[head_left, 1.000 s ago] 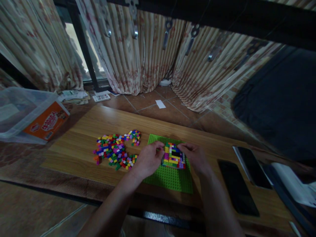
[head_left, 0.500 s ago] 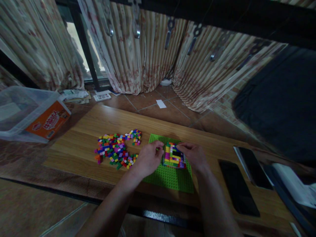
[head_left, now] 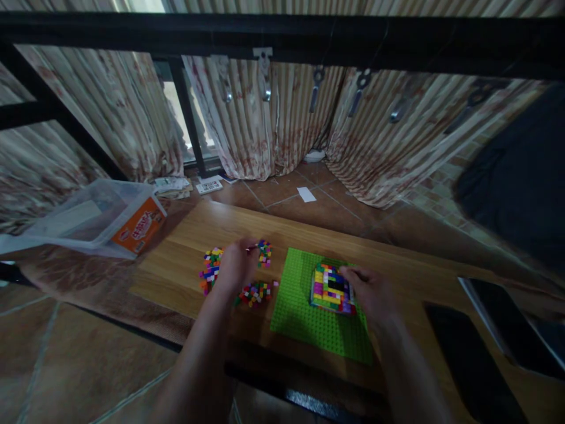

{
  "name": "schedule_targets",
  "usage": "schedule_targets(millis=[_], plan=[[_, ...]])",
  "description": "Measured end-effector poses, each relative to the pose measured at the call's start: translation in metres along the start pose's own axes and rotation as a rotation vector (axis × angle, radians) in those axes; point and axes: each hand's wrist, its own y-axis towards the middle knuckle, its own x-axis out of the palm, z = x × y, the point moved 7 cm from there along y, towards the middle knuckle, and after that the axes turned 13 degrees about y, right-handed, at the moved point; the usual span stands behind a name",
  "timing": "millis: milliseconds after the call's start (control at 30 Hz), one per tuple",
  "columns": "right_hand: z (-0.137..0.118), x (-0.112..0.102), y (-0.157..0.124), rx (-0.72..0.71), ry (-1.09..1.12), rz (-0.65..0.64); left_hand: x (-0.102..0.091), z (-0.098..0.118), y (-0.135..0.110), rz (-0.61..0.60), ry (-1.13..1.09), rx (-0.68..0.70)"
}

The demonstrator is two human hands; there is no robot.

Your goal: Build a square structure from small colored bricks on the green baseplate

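My left hand (head_left: 237, 265) is over the pile of small coloured bricks (head_left: 256, 293), hiding its middle. That hand is smeared by motion, so its finger pose is unclear. On the green baseplate (head_left: 293, 306) stands a low, square build of multicoloured bricks (head_left: 326, 299), with a dark area near its centre. My right hand (head_left: 371, 291) is at the build's upper right edge, with thumb and fingers drawn together. Whatever may be between those fingertips is too small to make out.
A clear plastic bin (head_left: 101, 232) with an orange label stands beyond the wooden table (head_left: 176, 247) on the left. Two dark flat devices, one nearer (head_left: 472, 359) and one farther (head_left: 507, 318), lie at the right. Striped curtains (head_left: 247, 129) hang behind a dark bar.
My left hand has moved left from the build to the brick pile. My right hand stays by the build's right edge. The camera view has shifted, putting the table lower and farther right.
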Motion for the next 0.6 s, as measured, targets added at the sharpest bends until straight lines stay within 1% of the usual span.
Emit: schedule_targets(millis=[67,133,200,267,333,433,500,600], plan=[[-0.002,-0.007,-0.001,-0.014,0.009,0.034,-0.008,-0.013,0.002,0.029,0.114,-0.081],[-0.006,-0.014,-0.002,-0.034,0.002,0.094,-0.010,-0.016,0.004,0.041,0.208,-0.093],[-0.011,-0.018,-0.003,-0.049,0.006,0.137,-0.008,-0.010,0.008,0.063,0.288,-0.040],[-0.014,-0.019,-0.004,-0.046,0.031,0.141,-0.002,-0.001,0.013,0.079,0.365,0.051],[-0.018,-0.018,-0.006,-0.037,0.050,0.131,0.006,0.006,0.019,0.068,0.412,0.136],[-0.024,-0.018,-0.010,-0.022,0.053,0.135,0.020,0.013,0.025,0.033,0.399,0.229],[-0.029,-0.019,-0.011,-0.026,0.062,0.135,0.027,0.016,0.025,0.036,0.374,0.268],[-0.031,-0.020,-0.010,-0.043,0.077,0.123,0.034,0.020,0.023,0.038,0.362,0.292]])
